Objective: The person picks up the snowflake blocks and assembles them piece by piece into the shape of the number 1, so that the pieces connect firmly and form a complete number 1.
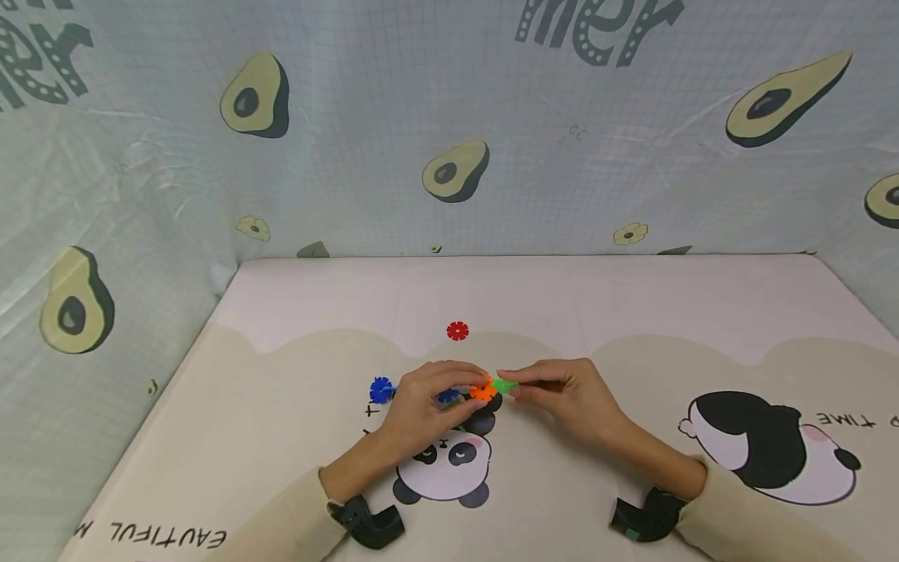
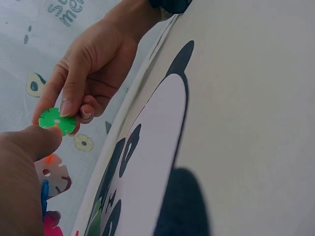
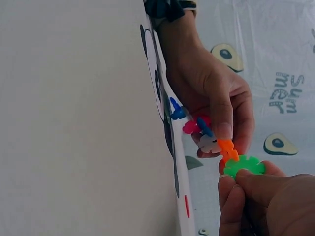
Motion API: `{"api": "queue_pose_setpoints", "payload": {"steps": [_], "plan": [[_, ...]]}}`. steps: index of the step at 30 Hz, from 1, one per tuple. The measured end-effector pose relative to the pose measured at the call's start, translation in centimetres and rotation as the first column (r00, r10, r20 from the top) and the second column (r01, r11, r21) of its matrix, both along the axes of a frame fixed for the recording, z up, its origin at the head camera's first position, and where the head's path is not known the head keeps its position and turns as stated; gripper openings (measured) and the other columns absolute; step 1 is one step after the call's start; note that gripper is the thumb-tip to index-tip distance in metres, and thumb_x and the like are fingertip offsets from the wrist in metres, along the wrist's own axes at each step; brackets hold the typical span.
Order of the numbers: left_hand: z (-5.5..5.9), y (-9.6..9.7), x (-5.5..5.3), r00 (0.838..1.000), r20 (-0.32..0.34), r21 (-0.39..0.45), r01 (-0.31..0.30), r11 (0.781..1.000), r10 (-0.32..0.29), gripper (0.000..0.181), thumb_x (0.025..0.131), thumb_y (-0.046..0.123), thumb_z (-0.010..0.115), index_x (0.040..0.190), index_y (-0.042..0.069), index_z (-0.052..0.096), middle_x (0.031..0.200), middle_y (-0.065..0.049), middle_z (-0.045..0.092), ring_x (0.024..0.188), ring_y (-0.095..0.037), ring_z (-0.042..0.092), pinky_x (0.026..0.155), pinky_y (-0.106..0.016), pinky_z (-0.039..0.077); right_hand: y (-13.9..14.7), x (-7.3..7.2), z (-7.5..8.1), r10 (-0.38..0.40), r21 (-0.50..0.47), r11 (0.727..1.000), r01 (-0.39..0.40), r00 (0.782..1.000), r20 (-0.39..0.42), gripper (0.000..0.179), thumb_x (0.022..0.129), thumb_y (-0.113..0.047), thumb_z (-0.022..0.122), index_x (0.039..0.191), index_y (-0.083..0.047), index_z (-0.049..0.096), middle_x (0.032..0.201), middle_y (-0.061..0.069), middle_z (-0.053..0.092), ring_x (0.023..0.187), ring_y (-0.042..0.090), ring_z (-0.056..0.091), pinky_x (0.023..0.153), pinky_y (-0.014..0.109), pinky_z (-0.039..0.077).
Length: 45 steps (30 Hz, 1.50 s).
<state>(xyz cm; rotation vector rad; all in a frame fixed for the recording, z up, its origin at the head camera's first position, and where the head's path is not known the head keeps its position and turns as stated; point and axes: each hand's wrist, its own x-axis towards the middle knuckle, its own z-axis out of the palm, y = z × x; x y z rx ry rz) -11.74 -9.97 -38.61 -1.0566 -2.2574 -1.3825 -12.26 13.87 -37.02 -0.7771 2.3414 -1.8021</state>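
My left hand (image 1: 419, 402) pinches an orange notched snowflake disc (image 1: 482, 389) between thumb and fingers. Opposite it, my right hand (image 1: 576, 398) pinches a green snowflake disc (image 1: 504, 385) by its edge. The two discs meet edge to edge; in the right wrist view the green disc (image 3: 244, 166) overlaps the orange one (image 3: 227, 149), and how deep their slots sit is hidden by fingertips. Behind the orange disc, a whitish disc (image 3: 208, 144), a blue one (image 3: 204, 127) and a pink one (image 3: 189, 128) run in a row under my left hand, partly covered.
A red snowflake disc (image 1: 457, 331) lies on the table beyond both hands. At the left hand's outer side is a blue disc (image 1: 381, 390) with a lighter blue piece against it. The patterned tablecloth (image 1: 281, 437) carries a printed panda; an avocado-print curtain (image 1: 351, 101) stands behind.
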Motion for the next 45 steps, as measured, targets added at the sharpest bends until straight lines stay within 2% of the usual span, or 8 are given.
{"api": "queue_pose_setpoints", "payload": {"steps": [7,15,26,36,40,45], "plan": [[0.06,0.03,0.04,1.000,-0.024,0.015,0.015,1.000,-0.015,0.029,0.078,0.003,0.078,0.106,0.006,0.071,0.107,-0.005,0.069,0.101,-0.018,0.064,0.085,-0.031,0.051,-0.07,0.08,-0.09,-0.002,-0.001,1.000,0.002,1.000,-0.028,0.029,0.081,-0.002,0.074,0.108,-0.012,0.075,0.095,-0.002,0.072,0.078,0.017,0.068,0.064,0.028,0.055],[0.19,0.01,0.13,1.000,-0.008,0.031,0.029,0.999,-0.029,0.029,0.078,0.004,0.078,0.106,0.006,0.071,0.107,-0.006,0.069,0.100,-0.018,0.064,0.083,-0.030,0.050,-0.11,0.18,-0.13,0.005,-0.006,1.000,-0.005,0.998,-0.056,0.030,0.080,0.000,0.074,0.108,-0.010,0.074,0.095,-0.001,0.073,0.077,0.017,0.069,0.065,0.030,0.056],[0.33,0.03,0.14,0.999,0.018,0.051,0.037,0.998,-0.038,0.030,0.078,0.004,0.079,0.106,0.004,0.071,0.105,-0.008,0.070,0.099,-0.020,0.064,0.084,-0.032,0.051,-0.61,0.32,0.01,0.015,-0.011,1.000,-0.018,0.983,-0.185,0.032,0.076,0.004,0.076,0.107,-0.006,0.074,0.088,0.002,0.073,0.070,0.014,0.068,0.061,0.026,0.054],[0.19,-0.09,0.03,0.999,0.030,0.030,0.014,0.999,-0.015,0.031,0.078,0.004,0.078,0.108,0.006,0.071,0.108,-0.004,0.069,0.101,-0.016,0.063,0.083,-0.030,0.051,-0.61,0.15,-0.27,0.001,-0.019,1.000,-0.004,0.989,-0.150,0.032,0.076,0.003,0.077,0.105,-0.010,0.075,0.089,-0.001,0.073,0.075,0.015,0.068,0.064,0.028,0.055],[0.18,-0.03,0.06,0.999,0.051,0.023,-0.011,1.000,0.010,0.032,0.078,0.006,0.079,0.109,0.008,0.070,0.109,0.000,0.068,0.101,-0.013,0.062,0.084,-0.030,0.051,-0.64,0.19,-0.08,-0.008,-0.006,1.000,0.007,0.994,-0.105,0.031,0.077,0.000,0.077,0.105,-0.011,0.075,0.093,-0.004,0.073,0.080,0.015,0.068,0.065,0.028,0.055],[0.11,0.02,-0.03,0.999,0.011,0.012,-0.051,0.999,0.051,0.034,0.078,0.007,0.079,0.110,0.008,0.068,0.108,0.000,0.068,0.099,-0.014,0.062,0.078,-0.027,0.047,-0.42,0.15,0.18,-0.020,0.010,1.000,0.020,0.999,-0.025,0.029,0.080,-0.005,0.075,0.108,-0.012,0.074,0.096,-0.004,0.072,0.082,0.016,0.068,0.070,0.028,0.055]]}}
